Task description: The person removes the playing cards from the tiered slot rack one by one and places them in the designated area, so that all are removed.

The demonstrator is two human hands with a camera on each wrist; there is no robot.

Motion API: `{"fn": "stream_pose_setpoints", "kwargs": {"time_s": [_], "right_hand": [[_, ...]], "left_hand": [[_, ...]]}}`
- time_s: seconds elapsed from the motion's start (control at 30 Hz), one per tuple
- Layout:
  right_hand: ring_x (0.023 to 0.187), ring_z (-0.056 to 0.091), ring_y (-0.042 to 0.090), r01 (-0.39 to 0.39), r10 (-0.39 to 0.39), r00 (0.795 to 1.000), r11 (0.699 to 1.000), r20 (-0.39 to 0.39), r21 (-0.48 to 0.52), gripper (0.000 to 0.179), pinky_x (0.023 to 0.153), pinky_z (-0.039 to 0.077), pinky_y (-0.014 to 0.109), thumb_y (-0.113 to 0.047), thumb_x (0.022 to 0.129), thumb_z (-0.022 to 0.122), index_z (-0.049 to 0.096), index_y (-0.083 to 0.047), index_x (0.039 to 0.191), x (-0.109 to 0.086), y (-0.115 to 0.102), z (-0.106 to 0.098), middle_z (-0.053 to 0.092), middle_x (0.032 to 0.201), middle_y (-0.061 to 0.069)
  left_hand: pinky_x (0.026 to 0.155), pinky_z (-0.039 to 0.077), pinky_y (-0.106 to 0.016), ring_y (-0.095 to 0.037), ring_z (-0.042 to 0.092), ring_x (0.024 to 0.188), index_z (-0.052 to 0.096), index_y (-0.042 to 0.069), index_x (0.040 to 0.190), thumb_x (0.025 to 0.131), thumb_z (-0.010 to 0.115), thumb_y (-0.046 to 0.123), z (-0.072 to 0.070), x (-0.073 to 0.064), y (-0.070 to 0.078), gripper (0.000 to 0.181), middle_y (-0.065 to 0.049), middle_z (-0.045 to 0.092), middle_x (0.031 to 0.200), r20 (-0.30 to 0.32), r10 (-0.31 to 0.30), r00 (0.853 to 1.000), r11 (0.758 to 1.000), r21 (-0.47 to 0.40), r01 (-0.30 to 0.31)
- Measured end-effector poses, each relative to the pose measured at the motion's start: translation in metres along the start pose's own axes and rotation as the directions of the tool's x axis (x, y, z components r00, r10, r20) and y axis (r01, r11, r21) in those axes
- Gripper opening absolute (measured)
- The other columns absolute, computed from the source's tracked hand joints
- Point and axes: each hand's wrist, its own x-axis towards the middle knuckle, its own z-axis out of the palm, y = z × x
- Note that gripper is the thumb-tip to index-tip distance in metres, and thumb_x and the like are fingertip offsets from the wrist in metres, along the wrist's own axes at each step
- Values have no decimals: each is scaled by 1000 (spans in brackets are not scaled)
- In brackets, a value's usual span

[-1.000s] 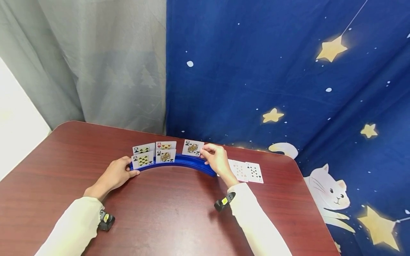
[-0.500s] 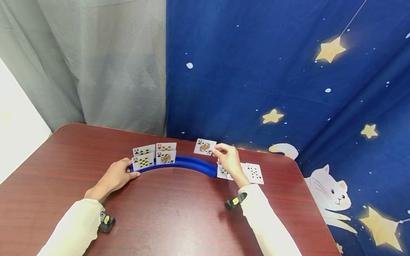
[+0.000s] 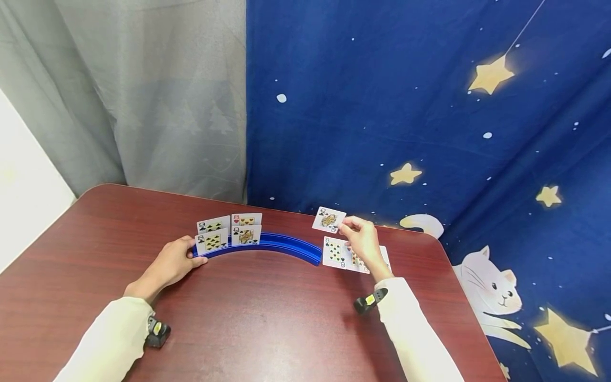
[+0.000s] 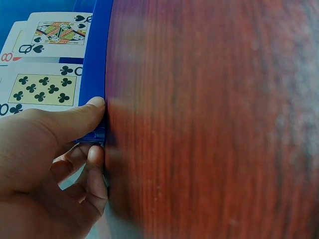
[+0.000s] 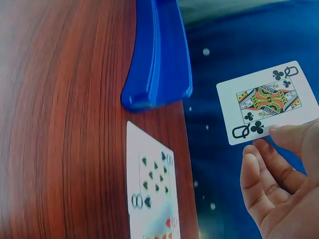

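Note:
A curved blue card holder point(image 3: 292, 245) lies on the table, its left end gripped by my left hand point(image 3: 170, 261), thumb on top in the left wrist view. Cards stand in its left half in two rows. The eight of clubs point(image 4: 42, 89) and queen of spades point(image 4: 60, 35) are in front; the eight of hearts point(image 3: 246, 218) and a black club card point(image 3: 213, 224) stand behind. My right hand point(image 3: 365, 241) pinches a queen of clubs point(image 5: 269, 102) by its corner between thumb and fingers, raised beyond the holder's right end.
Right of the holder, an eight of spades point(image 3: 333, 253) lies face up on the reddish-brown table point(image 3: 248, 318). A red-suited card point(image 3: 358, 262) and another card overlap beside it, partly hidden under my right hand. Grey and blue curtains point(image 3: 334, 106) hang behind the table's far edge.
My right hand has carried the queen of clubs rightward, from above the holder's right half to past its end, uncovering the eight of spades. The left hand stays in place.

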Motion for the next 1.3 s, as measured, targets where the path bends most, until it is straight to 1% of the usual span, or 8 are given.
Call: {"fn": "stream_pose_setpoints", "kwargs": {"time_s": [0.07, 0.2, 0.27, 0.37, 0.47, 0.57, 0.87, 1.3], "right_hand": [[64, 63, 9, -9, 9, 1000, 1000, -8, -12, 10, 61, 57, 43, -7, 90, 71, 71, 2, 95, 0, 4, -5, 72, 89, 20], [80, 71, 28, -31, 30, 999, 999, -24, -28, 10, 66, 57, 49, -6, 91, 69, 71, 3, 97, -1, 13, -15, 73, 94, 22], [87, 71, 36, -47, 46, 998, 998, -34, -29, 11, 65, 57, 46, -5, 92, 68, 70, 4, 98, -1, 19, -22, 73, 95, 22], [88, 70, 38, -78, 76, 996, 997, -51, -24, 11, 61, 57, 39, -4, 93, 67, 68, 5, 98, -1, 27, -32, 73, 96, 23], [87, 71, 33, -110, 109, 992, 994, -59, -18, 11, 61, 57, 35, -3, 94, 64, 66, 7, 100, -2, 35, -42, 72, 98, 25], [88, 71, 31, -140, 139, 988, 990, -67, -11, 13, 64, 58, 37, -4, 96, 62, 65, 7, 102, -3, 43, -52, 71, 101, 26], [86, 69, 21, -189, 183, 977, 981, -108, -52, 16, 67, 58, 34, -6, 98, 58, 63, 5, 108, -4, 65, -82, 70, 105, 24], [78, 62, 7, -249, 232, 964, 959, -132, -135, 28, 64, 56, 26, -7, 99, 54, 62, 8, 121, -11, 93, -106, 66, 117, 28]], "left_hand": [[70, 38, -35, -20, 49, 74, 66, -4, 98, 84, 77, 15, 0, 0, -1, 26, -5, 52, 81, 2, -3, 1000, 1000, -2, 3], [69, 37, -35, -19, 48, 73, 65, -3, 97, 84, 77, 15, 1, 0, -2, 26, -4, 51, 79, 0, 0, 1000, 1000, 0, 0], [69, 37, -35, -19, 48, 73, 65, -3, 96, 84, 77, 15, 1, 0, -3, 25, -4, 50, 79, -2, 3, 1000, 1000, 4, -3], [69, 37, -35, -19, 48, 73, 64, -3, 96, 84, 78, 15, 2, 1, -3, 25, -4, 50, 78, -4, 3, 1000, 1000, 5, -3], [68, 37, -34, -19, 49, 73, 64, -3, 96, 84, 78, 15, 2, 1, -3, 25, -4, 50, 79, -5, 3, 1000, 1000, 4, -3], [68, 37, -34, -19, 49, 73, 64, -3, 95, 84, 77, 15, 2, 1, -2, 25, -4, 50, 79, -5, 4, 1000, 1000, 3, -4], [69, 37, -35, -19, 49, 74, 65, -3, 97, 85, 77, 15, 2, 0, -2, 25, -5, 52, 81, 0, 1, 1000, 1000, 0, -1], [69, 38, -35, -20, 49, 74, 64, -4, 97, 85, 77, 15, 1, 0, -2, 25, -5, 52, 80, 3, 4, 1000, 1000, 3, -4]]}}
